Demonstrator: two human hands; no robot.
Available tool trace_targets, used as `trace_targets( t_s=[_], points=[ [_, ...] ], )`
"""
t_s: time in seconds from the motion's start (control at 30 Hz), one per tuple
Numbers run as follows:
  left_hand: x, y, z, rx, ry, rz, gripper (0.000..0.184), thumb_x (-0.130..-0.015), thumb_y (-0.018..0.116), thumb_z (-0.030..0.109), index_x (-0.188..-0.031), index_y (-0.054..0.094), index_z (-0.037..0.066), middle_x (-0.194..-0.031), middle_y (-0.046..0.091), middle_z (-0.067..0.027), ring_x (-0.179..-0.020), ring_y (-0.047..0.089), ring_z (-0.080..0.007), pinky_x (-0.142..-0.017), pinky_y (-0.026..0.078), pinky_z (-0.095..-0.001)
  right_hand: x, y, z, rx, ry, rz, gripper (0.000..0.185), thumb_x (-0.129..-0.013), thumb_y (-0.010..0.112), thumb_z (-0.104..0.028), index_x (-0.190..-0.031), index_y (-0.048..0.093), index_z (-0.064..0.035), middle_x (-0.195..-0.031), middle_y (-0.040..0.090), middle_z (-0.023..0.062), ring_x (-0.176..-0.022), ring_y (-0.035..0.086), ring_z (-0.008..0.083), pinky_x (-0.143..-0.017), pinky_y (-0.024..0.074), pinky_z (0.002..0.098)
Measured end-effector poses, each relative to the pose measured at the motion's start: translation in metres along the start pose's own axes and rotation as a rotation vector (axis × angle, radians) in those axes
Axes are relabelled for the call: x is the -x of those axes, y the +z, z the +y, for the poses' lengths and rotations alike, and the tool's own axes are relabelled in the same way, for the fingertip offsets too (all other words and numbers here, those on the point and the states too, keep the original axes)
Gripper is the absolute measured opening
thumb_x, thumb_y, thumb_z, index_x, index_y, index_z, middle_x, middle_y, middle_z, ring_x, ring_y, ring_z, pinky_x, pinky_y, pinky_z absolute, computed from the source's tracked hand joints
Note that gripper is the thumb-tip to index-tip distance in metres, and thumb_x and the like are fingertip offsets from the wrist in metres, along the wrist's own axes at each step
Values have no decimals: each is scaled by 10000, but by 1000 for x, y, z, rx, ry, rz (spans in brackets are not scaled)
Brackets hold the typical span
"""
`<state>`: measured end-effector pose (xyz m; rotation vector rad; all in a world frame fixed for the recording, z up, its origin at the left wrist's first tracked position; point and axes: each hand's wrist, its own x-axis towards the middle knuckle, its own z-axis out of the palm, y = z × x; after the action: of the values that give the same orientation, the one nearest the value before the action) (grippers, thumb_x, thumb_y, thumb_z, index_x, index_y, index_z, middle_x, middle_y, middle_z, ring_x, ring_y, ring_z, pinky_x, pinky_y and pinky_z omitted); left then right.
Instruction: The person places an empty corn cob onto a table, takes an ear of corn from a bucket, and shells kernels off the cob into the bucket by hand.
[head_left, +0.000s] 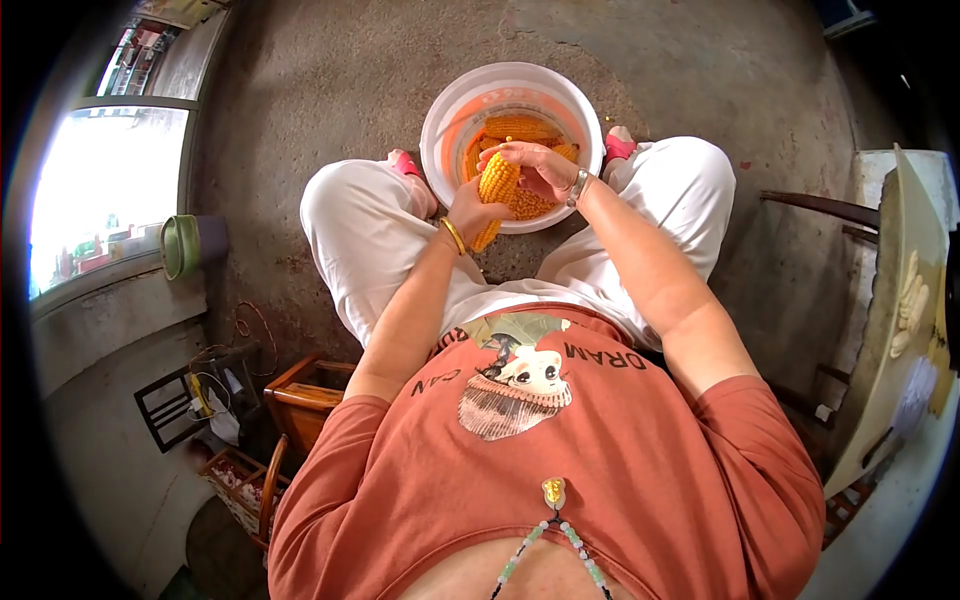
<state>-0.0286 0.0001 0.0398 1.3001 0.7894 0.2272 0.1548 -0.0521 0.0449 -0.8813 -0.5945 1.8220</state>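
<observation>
spreads grey and stained as a floor [330, 90], bearing a round white tub [432, 140] and, close on either side, pink footwear [620, 149].

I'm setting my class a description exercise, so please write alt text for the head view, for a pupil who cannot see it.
A yellow corn cob is held in the left grip while the right grip touches its upper end, over a white bucket of more cobs and loose kernels. The bucket stands on the floor between the person's feet.
</observation>
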Motion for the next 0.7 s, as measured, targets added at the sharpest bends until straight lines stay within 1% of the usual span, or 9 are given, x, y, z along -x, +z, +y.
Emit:
trace_targets(
  t_s=[0.1, 0.2, 0.23, 0.3, 0.4, 0.5, 0.53, 0.63, 0.7],
  points=[
    [2, -2, 2, 12, -31, -18, 477, -594, 714, 100, -1030, 565, -25, -880, 611, -52, -761, 588, -147, -710, 485, -272, 0, 2, 0, -38, -16, -38, 313, -949, 504, -272, -1144, 574, -38, -1081, 615, 55, -1004, 590, 133, -878, 469, 269],
    [4, -1, 8, -59, -28, -47, 478, -596, 711, 92, -1036, 567, -25, -873, 611, -53, -760, 590, -152, -709, 486, -274, -1, -7, 2, 21, -14, -62, 269, -958, 489, -258, -1085, 625, -64, -1016, 646, 28, -923, 597, 91, -809, 484, 221],
    [4, -1, 8, -97, -21, -60, 480, -596, 710, 89, -1039, 567, -26, -870, 611, -53, -761, 591, -154, -709, 487, -275, -3, -9, 5, 33, -26, -35, 282, -960, 486, -266, -1083, 627, -55, -1005, 647, 27, -905, 598, 90, -803, 487, 224],
    [3, 0, 8, -38, -49, -69, 492, -594, 713, 77, -1052, 564, -25, -893, 612, -57, -778, 592, -158, -722, 488, -278, -6, -9, 9, 55, -54, 20, 309, -964, 480, -281, -1078, 629, -36, -983, 650, 26, -869, 598, 88, -791, 492, 231],
    [5, 2, 16, 32, -48, -65, 517, -595, 715, 54, -1079, 553, -25, -935, 613, -64, -812, 592, -162, -748, 487, -282, -3, -4, 9, 276, -155, 267, 331, -961, 490, -291, -1086, 631, -20, -958, 647, 15, -845, 590, 88, -788, 487, 239],
    [3, 1, 12, 75, -24, -71, 545, -597, 719, 37, -1107, 538, -25, -974, 613, -71, -849, 594, -163, -779, 486, -284, 3, -5, -3, 397, -172, 221, 349, -956, 502, -306, -1097, 631, -14, -937, 643, 3, -838, 584, 90, -779, 479, 236],
    [1, 0, 9, 85, -16, -77, 555, -597, 721, 32, -1116, 533, -25, -985, 612, -72, -861, 594, -163, -789, 486, -285, -2, -14, 0, 523, -234, 187, 334, -948, 519, -303, -1096, 635, -28, -927, 644, 2, -853, 587, 95, -777, 478, 234],
    [-2, -4, 7, 35, -51, -79, 573, -597, 726, 32, -1130, 524, -26, -988, 616, -76, -873, 600, -167, -800, 489, -289, 0, -17, 0, 591, -160, 161, 317, -945, 524, -287, -1098, 631, -31, -928, 642, 12, -843, 589, 98, -763, 486, 234],
    [-1, -4, 9, 57, -62, -95, 574, -597, 734, 41, -1129, 526, -23, -988, 616, -77, -874, 602, -167, -797, 491, -290, 1, -17, -2, 599, -149, 147, 304, -947, 521, -270, -1095, 627, -27, -927, 640, 20, -835, 591, 101, -754, 492, 240]
  ],
)
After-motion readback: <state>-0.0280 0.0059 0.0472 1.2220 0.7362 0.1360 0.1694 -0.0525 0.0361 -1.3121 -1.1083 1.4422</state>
